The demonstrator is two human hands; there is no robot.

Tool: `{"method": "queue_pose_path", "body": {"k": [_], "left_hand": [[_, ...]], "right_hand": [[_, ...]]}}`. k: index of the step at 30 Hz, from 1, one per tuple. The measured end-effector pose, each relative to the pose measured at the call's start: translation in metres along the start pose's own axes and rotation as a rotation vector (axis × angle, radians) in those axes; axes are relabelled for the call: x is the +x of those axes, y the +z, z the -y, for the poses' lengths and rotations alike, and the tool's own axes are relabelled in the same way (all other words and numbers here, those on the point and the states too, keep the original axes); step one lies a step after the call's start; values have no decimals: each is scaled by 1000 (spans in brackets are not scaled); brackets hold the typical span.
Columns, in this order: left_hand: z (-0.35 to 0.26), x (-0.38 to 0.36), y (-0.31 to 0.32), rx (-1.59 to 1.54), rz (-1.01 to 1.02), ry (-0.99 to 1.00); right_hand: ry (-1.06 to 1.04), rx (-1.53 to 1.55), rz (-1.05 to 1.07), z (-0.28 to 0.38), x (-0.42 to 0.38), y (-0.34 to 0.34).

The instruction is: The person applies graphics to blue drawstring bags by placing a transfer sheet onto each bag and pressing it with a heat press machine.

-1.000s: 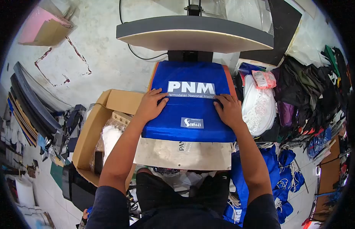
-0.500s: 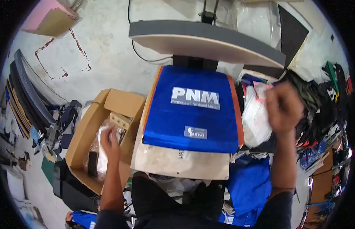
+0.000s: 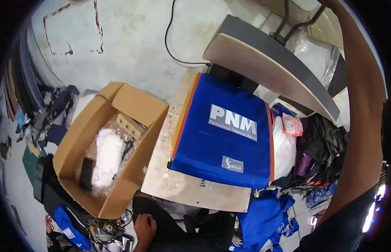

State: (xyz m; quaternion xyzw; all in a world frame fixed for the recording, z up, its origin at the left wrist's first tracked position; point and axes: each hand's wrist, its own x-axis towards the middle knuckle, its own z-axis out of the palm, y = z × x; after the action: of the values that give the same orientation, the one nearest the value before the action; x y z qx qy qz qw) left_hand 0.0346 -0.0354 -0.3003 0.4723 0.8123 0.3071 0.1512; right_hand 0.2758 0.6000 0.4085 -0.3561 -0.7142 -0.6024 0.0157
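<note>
A blue drawstring bag (image 3: 229, 155) lies flat on the heat press's lower board, with a white "PNM" print and a smaller print below it. Above it the press's upper plate (image 3: 271, 69) stands raised and tilted. My right hand (image 3: 331, 3), mostly cut off by the top edge, is closed at the end of the dark press handle (image 3: 307, 24). My left hand (image 3: 145, 227) rests by my thigh, fingers curled, holding nothing visible. Left of the press, a stack of white sheets (image 3: 109, 153) lies in an open cardboard box (image 3: 75, 140).
Blue bags (image 3: 262, 220) with cords are heaped below the press on the right. A white bundle (image 3: 284, 151), a pink packet (image 3: 292, 125) and dark cloth (image 3: 326, 143) lie to its right. Tangled wires (image 3: 105, 229) sit below the box. Another person's hand (image 3: 48, 224) shows lower left.
My left hand has left the box and come down to my thigh. My right hand has risen from beside the press to its handle. The view has turned and shifted.
</note>
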Motion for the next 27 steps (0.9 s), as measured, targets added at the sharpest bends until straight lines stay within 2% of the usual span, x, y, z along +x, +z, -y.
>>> {"method": "queue_pose_path", "body": {"k": [3,9,10,12,14,17,19,21,22,23,24,26,27], "left_hand": [[-4,10,-7,-27,52,-95],[5,12,-3,-12,39,-46],[8,11,0,-33,31,-45],[12,10,-3,-45,61,-61],[15,8,-2,-42,71,-37],[15,6,-2,-49,80,-5],[17,8,1,-57,75,20],[22,4,4,-133,60,124],[11,4,-1,-120,57,125],[-13,14,-4,-216,58,253],[-40,28,-11,-304,59,384],[-117,61,-42,-384,73,667],[-166,77,-55,-465,-34,836]], "right_hand": [[12,74,70,-3,0,-14],[187,307,279,-7,-25,-73],[179,501,288,-2,-38,-83],[201,581,355,11,-74,-100],[221,660,395,36,-118,-121],[325,884,285,113,-209,-147],[79,1077,458,149,-247,-164],[216,1737,545,203,-283,-171],[123,1608,553,225,-291,-179],[26,1476,546,244,-297,-185],[25,1491,526,260,-307,-188],[223,1285,273,285,-323,-191],[215,1299,253,290,-326,-191]]}}
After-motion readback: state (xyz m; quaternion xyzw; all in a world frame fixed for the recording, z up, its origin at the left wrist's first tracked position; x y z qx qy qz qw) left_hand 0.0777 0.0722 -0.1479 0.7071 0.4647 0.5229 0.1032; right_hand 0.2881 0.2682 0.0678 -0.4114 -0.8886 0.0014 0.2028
